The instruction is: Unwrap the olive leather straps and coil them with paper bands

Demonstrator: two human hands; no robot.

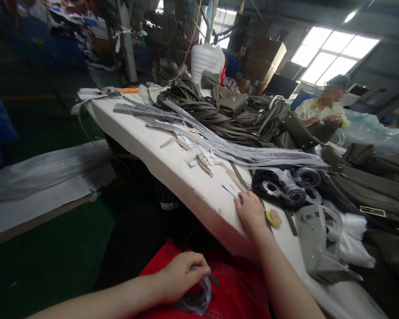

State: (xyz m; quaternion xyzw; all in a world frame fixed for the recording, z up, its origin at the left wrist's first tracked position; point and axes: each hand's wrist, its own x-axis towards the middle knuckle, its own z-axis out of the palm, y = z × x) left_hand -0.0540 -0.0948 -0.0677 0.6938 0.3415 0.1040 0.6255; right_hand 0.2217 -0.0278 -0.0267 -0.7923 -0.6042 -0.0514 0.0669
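Low over the red cloth on my lap, my left hand (184, 274) is closed around a coiled strap (202, 294) wrapped in clear plastic film. A dark strap end sticks out past the thumb. My right hand (251, 212) rests at the near edge of the white table (199, 195), fingers curled beside paper scraps (231, 188); what is in them, if anything, is too small to name. A yellow tape roll (273, 218) lies just right of that wrist. Several film-wrapped strap coils (294, 195) sit beyond it on black material.
Long film-covered strips (219, 148) cross the table, with a heap of dark straps (193, 106) behind. A grey box-like holder (314, 239) stands to the right, near olive bags (375, 181). Across the table sits another person (319, 113). White foam rolls (206, 64) stand at the back.
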